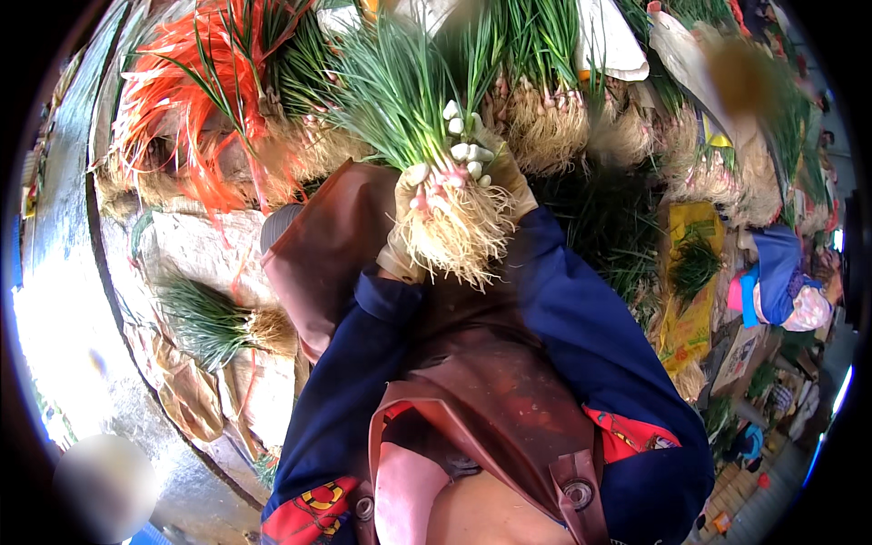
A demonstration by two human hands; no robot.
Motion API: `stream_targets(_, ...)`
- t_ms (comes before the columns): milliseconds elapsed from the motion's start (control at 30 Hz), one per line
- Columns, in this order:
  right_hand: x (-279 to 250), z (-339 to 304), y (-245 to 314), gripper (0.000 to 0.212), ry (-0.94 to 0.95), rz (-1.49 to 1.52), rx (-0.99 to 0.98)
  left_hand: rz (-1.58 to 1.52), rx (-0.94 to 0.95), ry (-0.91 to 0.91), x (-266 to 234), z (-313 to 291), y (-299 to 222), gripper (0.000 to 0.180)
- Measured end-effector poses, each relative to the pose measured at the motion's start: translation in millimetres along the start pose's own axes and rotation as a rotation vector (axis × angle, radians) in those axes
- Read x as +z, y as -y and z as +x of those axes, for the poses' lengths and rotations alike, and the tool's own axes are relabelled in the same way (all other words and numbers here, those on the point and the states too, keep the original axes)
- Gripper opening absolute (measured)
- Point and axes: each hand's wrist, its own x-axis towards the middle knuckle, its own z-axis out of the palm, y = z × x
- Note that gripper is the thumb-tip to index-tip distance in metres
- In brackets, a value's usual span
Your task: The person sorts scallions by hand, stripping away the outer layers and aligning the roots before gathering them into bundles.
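A bunch of green garlic [440, 173], with long green leaves, pinkish-white bulbs and a thick tuft of pale roots, is held upright over my lap. My left hand [401, 238], in a pale glove, wraps round its left side near the bulbs. From the right, my right hand [511, 180], also gloved, closes on the stems just above the bulbs. Several white shapes beside the stems look like its covered fingertips. The roots hang toward me over my brown apron [481, 354], and the leaves fan out away from me.
More rooted bundles [543, 123] stand in a row ahead. Orange-red plastic strips [173, 95] drape over the far left. One bundle [209, 318] lies on pale sacking at left. Dark loose leaves [604, 222] and a yellow sack [683, 313] are at right; another person [783, 282] is beyond.
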Motion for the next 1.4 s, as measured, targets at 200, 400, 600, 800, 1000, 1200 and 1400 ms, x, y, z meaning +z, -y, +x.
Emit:
stream_targets(200,0.0,10.1,-9.7,0.031,0.144,0.386,0.165,-0.039,0.011,0.06,7.3,-0.8,2.8,0.049)
stream_targets(400,-12.5,28.7,-2.3,0.024,-0.867,-1.04,-0.401,-0.009,0.109,-0.035,-8.1,10.9,3.4,0.047)
stream_targets(600,-11.0,-10.8,10.1,0.019,-0.701,-1.016,-0.157,0.156,0.062,-0.025,-17.7,11.6,-6.2,0.057)
stream_targets(800,-146.0,-95.9,-65.2,0.031,-0.271,-2.063,-0.213,0.044,0.059,0.043,-21.5,19.4,2.1,0.055)
stream_targets(1000,-76.8,-78.2,15.0,0.028,-0.668,-2.278,0.636,0.12,0.061,-0.006,-25.2,12.7,-9.8,0.059)
stream_targets(1200,-108.2,48.9,113.1,0.047,-1.219,-1.817,0.003,0.123,0.003,0.106,-48.7,31.0,-11.8,0.06)
stream_targets(1400,-13.3,24.7,85.1,0.024,-0.777,-1.286,0.032,0.253,0.086,0.068,-66.4,21.2,-28.8,0.05)
